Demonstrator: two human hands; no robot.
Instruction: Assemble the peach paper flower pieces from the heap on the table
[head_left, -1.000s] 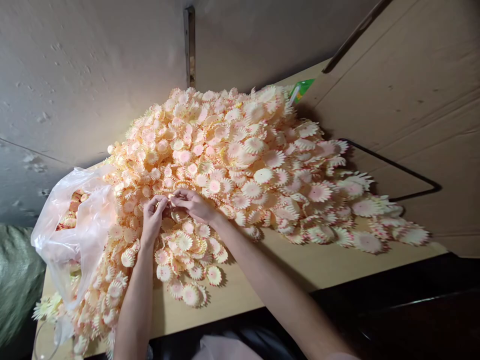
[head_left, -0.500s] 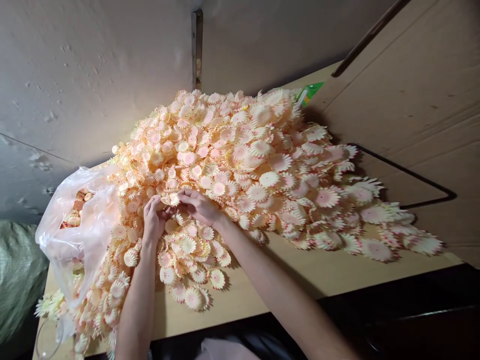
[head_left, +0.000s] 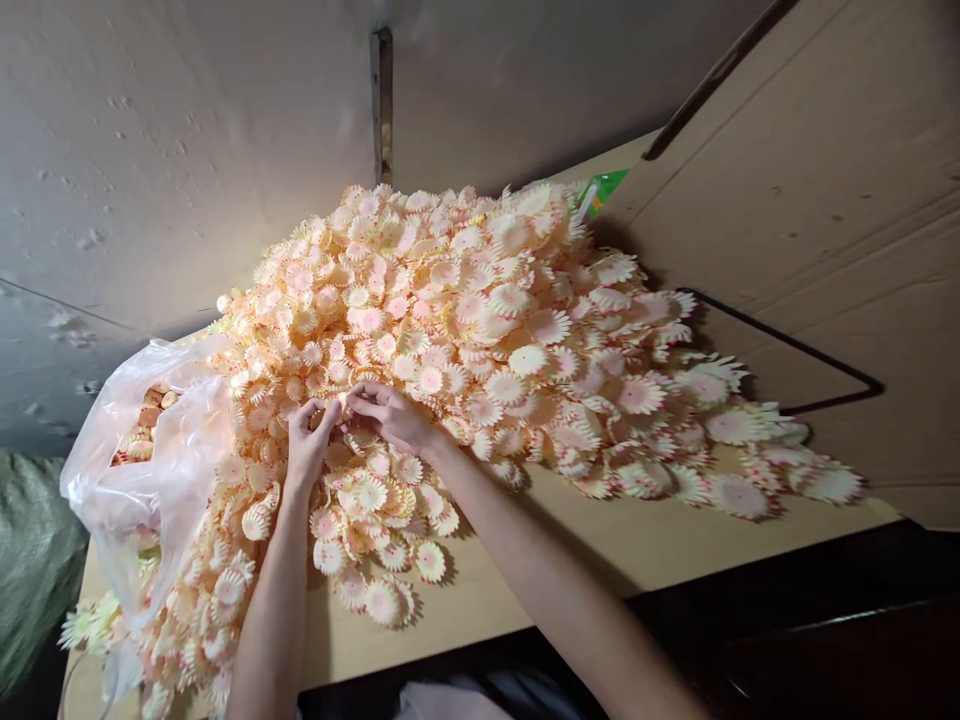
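A big heap of cream and pink artificial flower heads (head_left: 480, 330) covers a wooden table (head_left: 645, 535). My left hand (head_left: 307, 445) and my right hand (head_left: 390, 415) meet at the heap's near left side. Both sets of fingers are pinched together on one small flower piece (head_left: 343, 405) between them. My forearms reach in from the bottom edge. Loose flower heads (head_left: 382, 560) lie flat on the table below my hands.
A clear plastic bag (head_left: 150, 470) with more pieces lies at the left. A cardboard sheet (head_left: 817, 200) leans at the right, with a green packet (head_left: 604, 185) behind the heap. A grey wall (head_left: 187, 140) stands behind. Green sacking (head_left: 34, 560) sits at the lower left.
My hands have stayed together at the same spot on the heap, fingers shifting slightly on the small piece. The view has swayed a little.
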